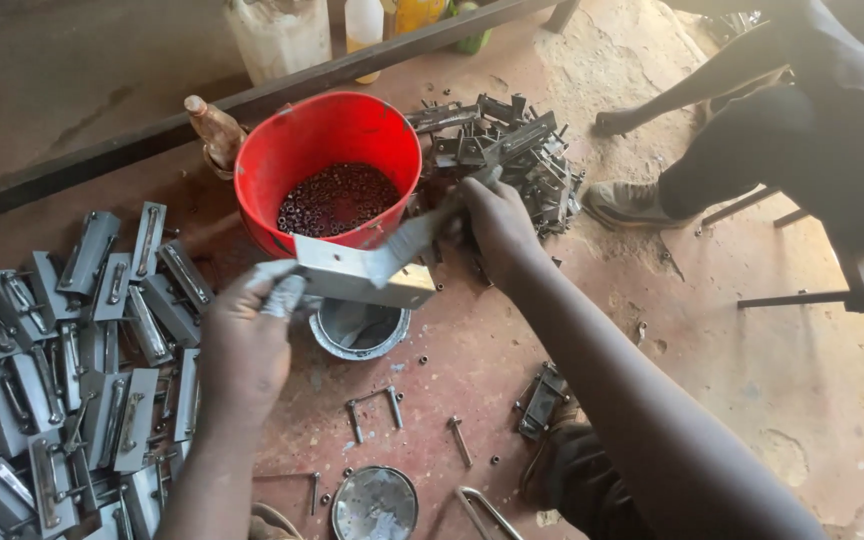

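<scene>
Left of the red bucket (pixel 327 165), a spread of flat grey metal latch plates (pixel 82 370) lies on the floor, each with a bolt fitted along its length.

My left hand (pixel 247 340) sits just below the red bucket, fingers closed around the left end of a bent grey metal plate (pixel 367 272). The plate's long axis runs left to right, level across the front of the bucket's wall, with a second flap rising up and to the right.

Directly beneath the plate stands a small round tin (pixel 359 328); loose bolts (pixel 372 410) lie on the floor below it, well under the bucket.

Inside the red bucket lie small dark nuts (pixel 337 197).

My right hand (pixel 497 225) is at the bucket's right side, closed on the raised right end of the same plate, so both hands share it, one at each end.

Right of the bucket, touching my right hand's far side, is a heap of assembled latch parts (pixel 507 150). Farther right stand another person's legs (pixel 742 150).
</scene>
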